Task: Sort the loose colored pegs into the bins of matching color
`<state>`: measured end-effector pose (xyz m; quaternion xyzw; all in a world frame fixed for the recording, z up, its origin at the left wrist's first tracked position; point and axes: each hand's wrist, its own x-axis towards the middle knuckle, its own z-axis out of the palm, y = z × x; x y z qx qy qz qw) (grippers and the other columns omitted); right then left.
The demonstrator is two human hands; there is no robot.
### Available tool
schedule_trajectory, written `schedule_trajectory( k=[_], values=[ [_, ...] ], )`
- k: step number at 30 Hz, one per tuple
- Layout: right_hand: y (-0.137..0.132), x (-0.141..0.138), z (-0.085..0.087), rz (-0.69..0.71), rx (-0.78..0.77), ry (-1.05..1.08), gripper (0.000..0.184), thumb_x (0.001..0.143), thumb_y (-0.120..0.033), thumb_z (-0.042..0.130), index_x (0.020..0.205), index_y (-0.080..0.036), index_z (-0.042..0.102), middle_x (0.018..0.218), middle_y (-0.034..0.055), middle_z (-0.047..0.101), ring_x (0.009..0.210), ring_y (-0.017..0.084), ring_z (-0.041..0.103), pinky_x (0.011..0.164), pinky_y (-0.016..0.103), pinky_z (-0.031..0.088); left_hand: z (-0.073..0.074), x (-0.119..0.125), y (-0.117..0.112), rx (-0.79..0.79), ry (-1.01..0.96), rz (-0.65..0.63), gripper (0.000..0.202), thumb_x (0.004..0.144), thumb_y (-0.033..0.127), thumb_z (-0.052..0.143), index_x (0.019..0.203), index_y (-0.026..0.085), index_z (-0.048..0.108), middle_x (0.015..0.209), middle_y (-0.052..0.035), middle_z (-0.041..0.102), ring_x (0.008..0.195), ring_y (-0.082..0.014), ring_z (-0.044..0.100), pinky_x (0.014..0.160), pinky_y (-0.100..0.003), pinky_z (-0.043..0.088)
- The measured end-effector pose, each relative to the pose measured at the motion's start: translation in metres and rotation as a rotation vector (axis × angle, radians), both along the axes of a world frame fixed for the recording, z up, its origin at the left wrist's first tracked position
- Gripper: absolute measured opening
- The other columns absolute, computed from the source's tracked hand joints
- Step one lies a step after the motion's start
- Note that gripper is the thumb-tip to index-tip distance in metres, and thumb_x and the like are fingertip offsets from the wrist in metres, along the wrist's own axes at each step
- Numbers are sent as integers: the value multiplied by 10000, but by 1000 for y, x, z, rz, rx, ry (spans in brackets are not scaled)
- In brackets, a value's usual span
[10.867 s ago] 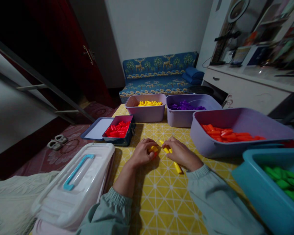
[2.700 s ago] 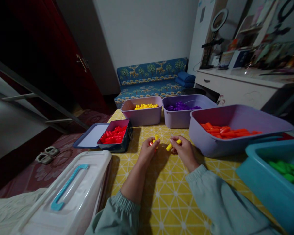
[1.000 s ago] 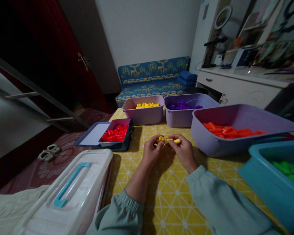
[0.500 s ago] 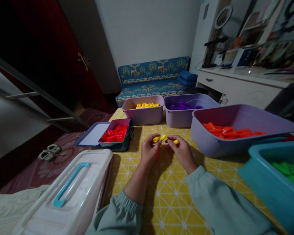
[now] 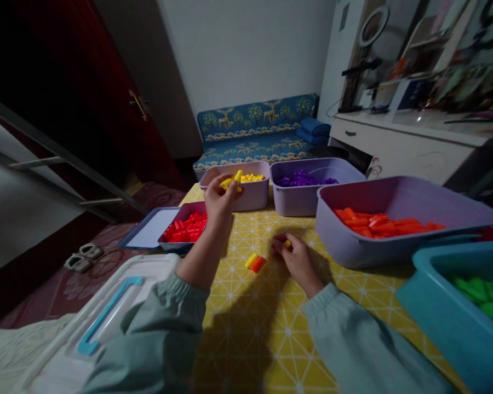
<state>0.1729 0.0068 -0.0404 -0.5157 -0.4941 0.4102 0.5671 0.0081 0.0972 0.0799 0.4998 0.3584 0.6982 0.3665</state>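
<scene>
Left fingers gripping yellow pieces, four open tubs, one red-filled box

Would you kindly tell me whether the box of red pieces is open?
Open; the box shows red pieces inside, its lid lying beside it.

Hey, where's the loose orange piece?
In the head view, the orange piece lies on the tablecloth, beside a yellow piece, left of the right hand.

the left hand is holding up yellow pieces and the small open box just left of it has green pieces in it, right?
Not green: the head view shows red pieces in the small open box. The left hand is indeed holding up yellow pieces.
</scene>
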Motion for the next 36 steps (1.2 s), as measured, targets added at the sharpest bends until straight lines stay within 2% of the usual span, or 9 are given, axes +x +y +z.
schedule_trajectory(
  k=[5, 8, 11, 15, 18, 23, 27, 31, 36],
  values=[
    [-1, 0, 2, 20, 4, -34, 277, 777, -444, 608, 885, -190, 638, 729, 38, 690, 597, 175, 643, 569, 293, 501, 55, -2, 78, 245, 321, 220, 197, 813, 161, 648, 1009, 143, 645, 854, -37, 671, 700, -144, 671, 710, -316, 578],
    [-3, 0, 5, 18, 20, -75, 239, 767, -414, 602, 856, -196, 643, 681, 24, 676, 585, 176, 627, 569, 294, 485, 49, -7, 102, 153, 663, 409, 243, 863, 121, 543, 1084, 137, 642, 1015, -100, 690, 887, -203, 687, 839, -347, 546],
    [-4, 1, 7, 5, 40, -113, 235, 764, -406, 592, 864, -202, 652, 742, 29, 691, 620, 179, 633, 599, 301, 494, 27, -11, 104, -21, 955, 415, 328, 840, 104, 550, 1158, 125, 627, 1162, -184, 671, 1147, -315, 616, 1010, -481, 449],
    [-3, 1, 6, -5, 52, -156, 242, 769, -413, 588, 871, -207, 665, 818, 46, 707, 693, 191, 641, 637, 312, 508, 11, -7, 84, -92, 1127, 364, 478, 844, 261, 622, 1306, 164, 552, 1442, -224, 478, 1429, -422, 279, 1099, -695, 183],
    [-1, 1, 3, 3, 46, -149, 237, 773, -422, 583, 868, -217, 655, 794, 35, 700, 677, 189, 642, 628, 309, 514, 12, -2, 54, -68, 1315, 366, 635, 865, 321, 614, 1444, 159, 411, 1567, -213, 278, 1483, -405, 103, 1132, -647, 172],
    [1, 2, -1, 13, 34, -146, 235, 777, -417, 594, 872, -212, 658, 792, 30, 694, 654, 175, 623, 614, 298, 508, -3, -5, -28, -105, 1440, 153, 579, 850, 345, 637, 1376, 144, 503, 1311, -191, 567, 1211, -311, 561, 1016, -410, 438],
    [-2, 2, 2, 45, 26, -120, 268, 781, -428, 592, 892, -189, 644, 806, 43, 692, 680, 170, 643, 648, 298, 530, -37, -9, -84, -364, 1561, -119, 603, 700, 407, 771, 1229, 159, 620, 1112, -160, 651, 996, -317, 653, 859, -399, 500],
    [-4, 1, 4, 68, 6, -94, 284, 777, -433, 600, 902, -179, 626, 704, 21, 663, 629, 163, 651, 613, 284, 536, -71, -2, -96, -326, 1365, -132, 242, 755, 186, 673, 996, 161, 688, 1004, -127, 660, 895, -254, 658, 774, -328, 484],
    [-5, 1, 5, 88, 6, -94, 286, 790, -448, 610, 913, -190, 629, 774, 27, 680, 645, 157, 656, 613, 277, 531, -97, 4, -81, -317, 820, -284, 282, 757, 227, 685, 1023, 145, 642, 872, -44, 683, 761, -163, 626, 672, -235, 460]
  ],
)
